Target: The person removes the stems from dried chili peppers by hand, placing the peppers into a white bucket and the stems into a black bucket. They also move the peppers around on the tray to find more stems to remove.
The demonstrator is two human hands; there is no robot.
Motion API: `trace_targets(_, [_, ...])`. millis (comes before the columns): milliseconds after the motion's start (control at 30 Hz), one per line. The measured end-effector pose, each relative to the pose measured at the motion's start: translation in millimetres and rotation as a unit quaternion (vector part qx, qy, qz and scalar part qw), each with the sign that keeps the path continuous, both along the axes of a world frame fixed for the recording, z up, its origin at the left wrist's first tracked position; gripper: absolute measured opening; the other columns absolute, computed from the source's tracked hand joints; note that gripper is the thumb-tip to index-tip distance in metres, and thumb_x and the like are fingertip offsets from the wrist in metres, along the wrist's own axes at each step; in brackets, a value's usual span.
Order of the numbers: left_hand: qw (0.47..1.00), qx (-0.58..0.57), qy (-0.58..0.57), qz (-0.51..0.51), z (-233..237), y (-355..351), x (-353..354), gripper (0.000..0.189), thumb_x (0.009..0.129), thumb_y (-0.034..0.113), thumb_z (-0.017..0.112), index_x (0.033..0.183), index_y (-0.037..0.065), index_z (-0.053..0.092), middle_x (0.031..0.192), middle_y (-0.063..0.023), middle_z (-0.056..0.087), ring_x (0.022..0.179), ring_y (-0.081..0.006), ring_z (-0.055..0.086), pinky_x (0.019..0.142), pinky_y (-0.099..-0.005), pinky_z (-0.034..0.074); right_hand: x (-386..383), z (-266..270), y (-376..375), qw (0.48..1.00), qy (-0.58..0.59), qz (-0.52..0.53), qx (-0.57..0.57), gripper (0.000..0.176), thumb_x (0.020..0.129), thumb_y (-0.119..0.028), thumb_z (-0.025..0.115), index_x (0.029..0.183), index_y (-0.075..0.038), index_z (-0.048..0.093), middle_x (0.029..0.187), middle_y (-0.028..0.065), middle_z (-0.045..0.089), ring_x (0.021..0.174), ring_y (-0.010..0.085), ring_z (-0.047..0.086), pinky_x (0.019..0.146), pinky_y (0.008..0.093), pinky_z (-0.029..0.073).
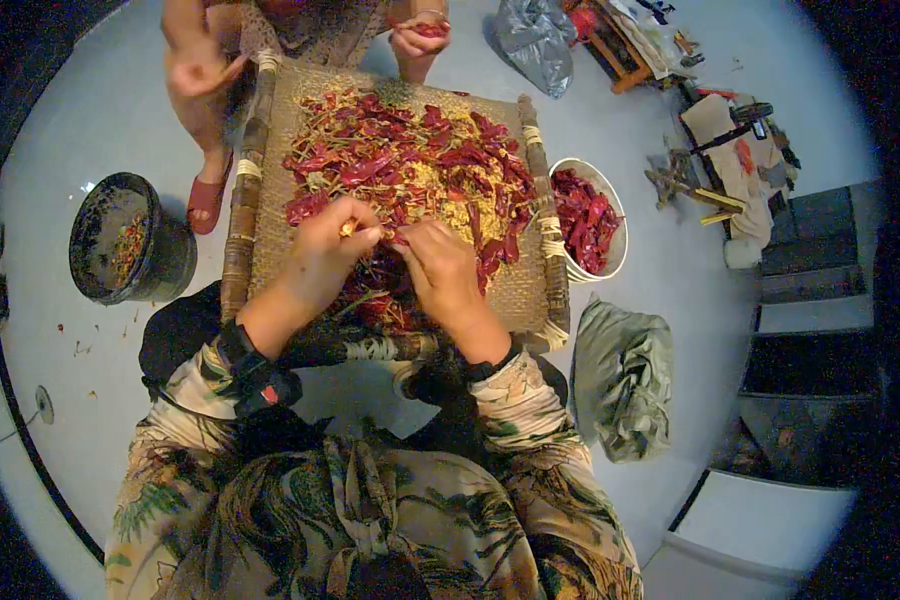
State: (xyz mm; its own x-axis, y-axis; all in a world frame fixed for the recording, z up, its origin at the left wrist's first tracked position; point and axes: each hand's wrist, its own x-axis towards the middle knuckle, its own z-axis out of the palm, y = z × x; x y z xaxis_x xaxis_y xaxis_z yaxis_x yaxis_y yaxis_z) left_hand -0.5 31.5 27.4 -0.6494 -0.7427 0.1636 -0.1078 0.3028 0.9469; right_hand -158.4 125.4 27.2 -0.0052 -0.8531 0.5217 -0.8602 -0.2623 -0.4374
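My left hand (pixel 322 252) and my right hand (pixel 442 272) meet over the near half of a woven tray (pixel 515 300) with a wooden frame. Both hands are closed, fingers pinching a dried red chili (pixel 398 238) between them; the fingers partly cover it. A small yellowish bit shows at my left fingertips. Under and beyond my hands lies a heap of dried red chilies (pixel 370 165), mixed with stems and loose yellow seeds (pixel 448 215).
Left of the tray stands a black bucket (pixel 175 262) with scraps inside; a white bucket (pixel 620 255) of red chilies stands right. A green bag (pixel 625 385) lies nearer. Across sits another person, whose hand (pixel 420 42) holds red chili. A grey plastic bag (pixel 535 45) lies beyond.
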Motion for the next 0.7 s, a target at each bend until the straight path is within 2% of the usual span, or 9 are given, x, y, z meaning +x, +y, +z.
trace_targets(100, [0.992, -0.129, -0.012, -0.001, 5, 4, -1, 0.013, 0.084, 0.017, 0.061, 0.09, 0.005, 0.058, 0.083, -0.0097, 0.061, 0.076, -0.0246, 0.061, 0.068, -0.033, 0.048, -4, -10, -2, 0.999, 0.025, -0.008, -0.025, 0.011, 0.075, -0.007, 0.061, 0.085, -0.003, 0.057, 0.077, 0.0129, 0.056, 0.074, 0.0326, 0.055, 0.065, 0.0419, 0.045])
trace_targets(233, [0.972, -0.226, -0.043, -0.053, 0, 2, -1, 0.015, 0.085, 0.017, 0.059, 0.093, 0.005, 0.059, 0.087, -0.0132, 0.061, 0.081, -0.0322, 0.061, 0.068, -0.0372, 0.049, -6, -11, -1, 0.999, 0.046, 0.004, -0.012, 0.009, 0.075, -0.006, 0.058, 0.084, -0.003, 0.056, 0.077, 0.013, 0.056, 0.076, 0.0329, 0.054, 0.066, 0.0421, 0.045])
trace_targets(333, [0.973, -0.212, -0.032, -0.09, -7, -1, 0, 0.013, 0.086, 0.016, 0.056, 0.093, 0.004, 0.059, 0.087, -0.0141, 0.06, 0.081, -0.0341, 0.06, 0.068, -0.0388, 0.049, -9, -11, -2, 0.998, 0.066, 0.023, -0.009, 0.009, 0.073, -0.006, 0.057, 0.081, -0.004, 0.055, 0.076, 0.0132, 0.055, 0.076, 0.0332, 0.054, 0.067, 0.0424, 0.045])
trace_targets(500, [0.959, -0.234, -0.127, -0.101, -14, -3, 2, 0.014, 0.088, 0.017, 0.051, 0.087, 0.003, 0.056, 0.086, -0.017, 0.059, 0.08, -0.036, 0.059, 0.069, -0.0422, 0.048, -10, -13, -1, 0.994, 0.097, 0.037, 0.019, 0.007, 0.071, -0.006, 0.054, 0.078, -0.004, 0.052, 0.075, 0.0138, 0.054, 0.077, 0.0332, 0.054, 0.07, 0.0426, 0.045])
trace_targets(633, [0.94, -0.237, -0.217, -0.117, -20, -3, -1, 0.015, 0.088, 0.018, 0.05, 0.083, 0.004, 0.054, 0.083, -0.0184, 0.057, 0.078, -0.0373, 0.058, 0.067, -0.0447, 0.047, -8, -10, 1, 0.992, 0.111, 0.045, 0.05, 0.006, 0.072, -0.007, 0.05, 0.077, -0.004, 0.052, 0.075, 0.0138, 0.054, 0.079, 0.0328, 0.054, 0.073, 0.0417, 0.045])
trace_targets(700, [0.945, -0.235, -0.191, -0.121, -18, -1, 2, 0.015, 0.087, 0.017, 0.05, 0.083, 0.003, 0.053, 0.08, -0.0181, 0.057, 0.075, -0.0378, 0.057, 0.066, -0.0436, 0.046, -7, -9, 2, 0.99, 0.12, 0.048, 0.064, 0.005, 0.074, -0.007, 0.048, 0.076, -0.005, 0.052, 0.075, 0.0136, 0.054, 0.08, 0.0325, 0.054, 0.073, 0.0414, 0.045])
